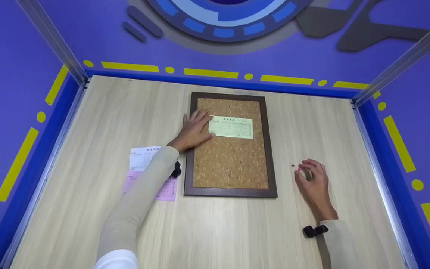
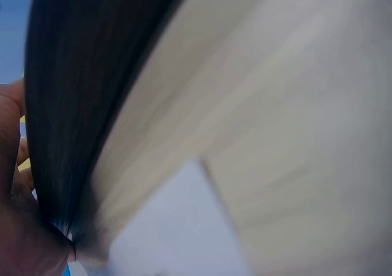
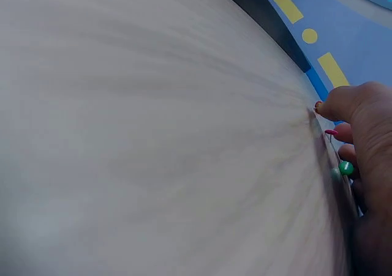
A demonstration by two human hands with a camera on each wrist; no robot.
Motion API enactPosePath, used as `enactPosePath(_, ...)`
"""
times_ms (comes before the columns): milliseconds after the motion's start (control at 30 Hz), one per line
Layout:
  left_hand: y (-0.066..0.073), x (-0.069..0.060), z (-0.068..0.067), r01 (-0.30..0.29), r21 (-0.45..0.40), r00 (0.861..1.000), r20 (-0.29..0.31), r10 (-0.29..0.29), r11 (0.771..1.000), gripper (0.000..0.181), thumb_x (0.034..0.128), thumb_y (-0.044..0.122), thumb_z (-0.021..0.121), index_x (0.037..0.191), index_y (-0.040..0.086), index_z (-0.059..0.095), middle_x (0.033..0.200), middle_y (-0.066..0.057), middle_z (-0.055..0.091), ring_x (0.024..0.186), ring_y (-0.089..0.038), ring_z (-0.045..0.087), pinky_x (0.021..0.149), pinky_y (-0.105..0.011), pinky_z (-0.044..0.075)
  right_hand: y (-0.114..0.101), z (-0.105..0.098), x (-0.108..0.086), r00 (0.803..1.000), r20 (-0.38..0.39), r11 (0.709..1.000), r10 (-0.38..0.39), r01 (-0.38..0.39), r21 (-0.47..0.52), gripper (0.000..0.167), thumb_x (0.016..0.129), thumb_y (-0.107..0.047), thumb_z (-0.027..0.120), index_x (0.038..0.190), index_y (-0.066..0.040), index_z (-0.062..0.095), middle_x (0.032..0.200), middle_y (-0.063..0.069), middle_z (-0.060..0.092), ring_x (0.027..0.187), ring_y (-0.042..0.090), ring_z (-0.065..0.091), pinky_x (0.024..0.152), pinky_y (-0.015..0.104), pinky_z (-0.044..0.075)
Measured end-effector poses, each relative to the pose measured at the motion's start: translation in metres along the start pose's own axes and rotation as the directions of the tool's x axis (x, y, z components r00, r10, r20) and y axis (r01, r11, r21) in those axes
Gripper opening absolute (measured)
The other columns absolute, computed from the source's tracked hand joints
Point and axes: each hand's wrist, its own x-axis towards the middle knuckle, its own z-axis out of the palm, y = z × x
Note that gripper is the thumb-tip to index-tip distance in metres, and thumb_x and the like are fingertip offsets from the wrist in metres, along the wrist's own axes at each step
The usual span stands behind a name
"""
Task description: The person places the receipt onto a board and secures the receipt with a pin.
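Observation:
A brown-framed cork board (image 1: 230, 164) lies on the table with a pale green printed slip (image 1: 231, 127) across its upper part. My left hand (image 1: 192, 130) rests spread over the board's left frame, its thumb and a fingertip at the slip's left edge. To the right of the board, my right hand (image 1: 315, 183) is low over the table, thumb and index finger bent and slightly apart. A pink pushpin (image 3: 331, 132) sits between their tips. An orange-red pushpin (image 3: 318, 107) shows by the thumb tip, and a green pushpin (image 3: 346, 167) beside the other fingers.
Partly under the left forearm lie a white printed slip (image 1: 140, 158) and a pink printed slip (image 1: 167, 189). Blue walls with yellow marks (image 1: 211, 73) enclose the wooden table (image 1: 230, 231) at the back and both sides.

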Motion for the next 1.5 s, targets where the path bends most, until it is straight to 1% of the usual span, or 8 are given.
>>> enactPosePath(167, -0.0008, 0.0003, 0.0, 0.001, 0.0, 1.0, 0.001, -0.001, 1.0, 0.078, 0.1021, 0.045, 0.073, 0.167, 0.011, 0.046, 0.18, -0.01, 0.03, 0.17, -0.036, 0.011, 0.128, -0.077, -0.001, -0.0016, 0.0, -0.0005, 1.0, -0.019, 1.0, 0.008, -0.008, 0.003, 0.019, 0.089, 0.01, 0.082, 0.108, 0.01, 0.078, 0.127, 0.026, 0.069, 0.129, 0.039, 0.058, 0.113, 0.012, 0.035)
enactPosePath(367, -0.0006, -0.0005, 0.0003, -0.008, -0.006, 1.0, -0.008, 0.008, 1.0, 0.078, 0.1015, 0.045, 0.073, 0.167, 0.011, 0.047, 0.18, -0.012, 0.03, 0.17, -0.038, 0.011, 0.127, -0.078, -0.001, -0.0032, -0.0011, -0.0015, 0.999, -0.02, 0.999, 0.035, -0.035, 0.009, 0.011, 0.093, 0.011, 0.08, 0.104, 0.009, 0.079, 0.128, 0.024, 0.069, 0.131, 0.037, 0.059, 0.111, 0.009, 0.038)
enactPosePath(600, -0.0002, -0.0009, 0.0006, -0.006, -0.008, 1.0, 0.003, 0.006, 1.0, 0.078, 0.1031, 0.047, 0.07, 0.168, 0.012, 0.045, 0.18, -0.011, 0.029, 0.17, -0.037, 0.01, 0.128, -0.078, -0.002, -0.0045, -0.0033, -0.0023, 0.994, 0.0, 0.994, 0.106, -0.106, 0.019, 0.009, 0.097, 0.008, 0.078, 0.105, 0.007, 0.079, 0.133, 0.018, 0.069, 0.134, 0.028, 0.058, 0.108, 0.008, 0.044)
enactPosePath(800, -0.0002, -0.0019, -0.0004, -0.004, -0.007, 1.0, 0.003, 0.004, 1.0, 0.079, 0.1036, 0.05, 0.069, 0.169, 0.013, 0.044, 0.181, -0.011, 0.027, 0.17, -0.037, 0.008, 0.128, -0.076, -0.003, -0.0053, -0.0031, -0.0024, 0.989, -0.004, 0.988, 0.145, -0.145, 0.056, 0.007, 0.097, 0.007, 0.077, 0.103, 0.005, 0.08, 0.132, 0.013, 0.069, 0.133, 0.024, 0.058, 0.108, 0.011, 0.047)
enactPosePath(1033, -0.0001, -0.0017, 0.0005, 0.002, 0.003, 1.0, 0.012, -0.002, 1.0, 0.079, 0.1036, 0.05, 0.069, 0.169, 0.014, 0.043, 0.181, -0.01, 0.026, 0.171, -0.036, 0.007, 0.129, -0.076, -0.003, -0.0035, -0.0009, -0.0035, 0.988, -0.02, 0.985, 0.15, -0.148, 0.084, 0.007, 0.096, 0.009, 0.077, 0.101, 0.005, 0.08, 0.131, 0.014, 0.069, 0.133, 0.024, 0.058, 0.108, 0.014, 0.049)
enactPosePath(1200, -0.0019, -0.0012, 0.0002, -0.01, 0.006, 1.0, 0.007, 0.01, 1.0, 0.079, 0.1031, 0.05, 0.07, 0.168, 0.013, 0.044, 0.181, -0.011, 0.027, 0.17, -0.037, 0.008, 0.128, -0.077, -0.002, -0.0016, 0.0004, -0.0034, 0.987, -0.013, 0.983, 0.162, -0.16, 0.088, 0.007, 0.096, 0.009, 0.077, 0.101, 0.003, 0.08, 0.132, 0.013, 0.069, 0.132, 0.024, 0.058, 0.107, 0.012, 0.048)
enactPosePath(1367, -0.0019, -0.0017, -0.0003, -0.019, 0.006, 1.0, -0.009, 0.019, 1.0, 0.079, 0.1023, 0.049, 0.071, 0.167, 0.012, 0.046, 0.18, -0.012, 0.029, 0.17, -0.037, 0.009, 0.127, -0.078, -0.001, -0.0016, 0.0001, -0.0032, 0.989, -0.007, 0.987, 0.146, -0.145, 0.068, 0.008, 0.097, 0.008, 0.078, 0.101, 0.002, 0.081, 0.132, 0.012, 0.069, 0.132, 0.023, 0.058, 0.107, 0.012, 0.048)
enactPosePath(1500, -0.0007, -0.0019, -0.0007, -0.027, 0.009, 1.0, -0.011, 0.027, 1.0, 0.079, 0.1021, 0.049, 0.071, 0.167, 0.011, 0.046, 0.18, -0.013, 0.029, 0.17, -0.038, 0.01, 0.127, -0.079, 0.0, -0.0017, -0.0011, -0.0036, 0.989, -0.011, 0.985, 0.147, -0.145, 0.092, 0.008, 0.096, 0.008, 0.079, 0.1, 0.001, 0.081, 0.133, 0.014, 0.069, 0.132, 0.022, 0.058, 0.108, 0.012, 0.047)
